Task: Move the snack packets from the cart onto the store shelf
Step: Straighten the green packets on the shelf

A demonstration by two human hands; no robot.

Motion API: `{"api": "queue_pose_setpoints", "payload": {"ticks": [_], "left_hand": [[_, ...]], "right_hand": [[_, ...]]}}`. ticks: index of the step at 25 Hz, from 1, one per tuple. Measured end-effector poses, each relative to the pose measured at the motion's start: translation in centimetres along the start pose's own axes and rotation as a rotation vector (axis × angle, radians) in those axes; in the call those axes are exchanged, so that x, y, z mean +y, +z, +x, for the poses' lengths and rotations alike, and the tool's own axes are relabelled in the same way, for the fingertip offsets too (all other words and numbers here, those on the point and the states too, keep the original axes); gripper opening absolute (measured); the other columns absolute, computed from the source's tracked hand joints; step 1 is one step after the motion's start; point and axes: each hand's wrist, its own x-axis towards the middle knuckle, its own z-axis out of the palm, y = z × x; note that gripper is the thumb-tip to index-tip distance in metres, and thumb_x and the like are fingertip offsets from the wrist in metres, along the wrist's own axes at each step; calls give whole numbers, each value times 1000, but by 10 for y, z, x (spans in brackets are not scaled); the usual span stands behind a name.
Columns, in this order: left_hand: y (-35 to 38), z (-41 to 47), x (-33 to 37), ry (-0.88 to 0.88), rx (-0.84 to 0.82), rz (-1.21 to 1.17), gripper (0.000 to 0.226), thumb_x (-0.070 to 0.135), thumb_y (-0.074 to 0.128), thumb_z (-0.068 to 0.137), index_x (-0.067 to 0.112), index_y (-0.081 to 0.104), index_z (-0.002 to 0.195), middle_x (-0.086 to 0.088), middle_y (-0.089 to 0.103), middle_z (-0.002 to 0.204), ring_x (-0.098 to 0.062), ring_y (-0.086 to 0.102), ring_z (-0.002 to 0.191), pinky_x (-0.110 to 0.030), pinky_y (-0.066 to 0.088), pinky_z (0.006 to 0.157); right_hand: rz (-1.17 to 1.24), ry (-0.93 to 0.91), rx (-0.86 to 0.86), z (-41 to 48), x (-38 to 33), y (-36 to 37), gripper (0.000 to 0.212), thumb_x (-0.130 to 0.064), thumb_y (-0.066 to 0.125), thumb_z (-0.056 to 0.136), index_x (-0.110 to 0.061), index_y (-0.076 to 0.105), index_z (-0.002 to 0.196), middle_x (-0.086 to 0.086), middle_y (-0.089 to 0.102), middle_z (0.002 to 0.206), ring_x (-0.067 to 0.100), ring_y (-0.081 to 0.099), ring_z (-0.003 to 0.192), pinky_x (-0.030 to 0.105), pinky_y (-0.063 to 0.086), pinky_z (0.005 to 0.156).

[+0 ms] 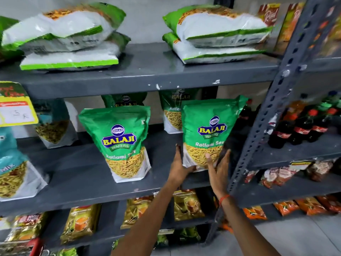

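Note:
A green Balaji Ratlami Sev packet (208, 130) stands upright at the right end of the grey middle shelf (83, 172). My left hand (179, 167) holds its lower left corner and my right hand (218, 169) presses its lower right side. A second identical green packet (121, 141) stands upright to the left, apart from my hands. Two more green packets (171, 111) stand behind, near the back wall. The cart is out of view.
Flat stacks of white-and-green packets (68, 37) lie on the top shelf. A perforated grey upright post (265, 119) stands just right of my hands. Cola bottles (302, 126) fill the neighbouring rack. Teal mix packets (11, 163) stand at far left; tea packs (186, 204) below.

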Motion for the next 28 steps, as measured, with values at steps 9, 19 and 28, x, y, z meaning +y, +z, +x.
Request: {"api": "queue_pose_setpoints", "payload": {"ticks": [9, 19, 28], "left_hand": [[-4, 26, -31, -75, -36, 144, 73, 11, 78, 68, 5, 41, 130, -13, 55, 132, -16, 51, 115, -9, 37, 80], [-10, -19, -3, -2, 145, 187, 101, 29, 78, 69, 21, 12, 146, 5, 26, 153, -8, 26, 139, -17, 29, 105], [-161, -68, -57, -52, 451, 44, 107, 41, 77, 64, 17, 11, 145, -10, 20, 156, -22, 24, 143, -43, 23, 118]], "right_hand": [[-39, 81, -330, 25, 10, -14, 83, -57, 59, 72, -26, 22, 140, -4, 50, 131, 16, 48, 122, 24, 33, 94], [-206, -204, -71, -3, -2, -12, 103, -78, 40, 70, -14, 13, 146, 13, 21, 154, 11, 18, 139, 29, 25, 112], [-177, -229, -709, -44, -37, 117, 101, -43, 74, 69, -16, 15, 146, 4, 23, 154, 17, 20, 142, 33, 21, 118]]}}
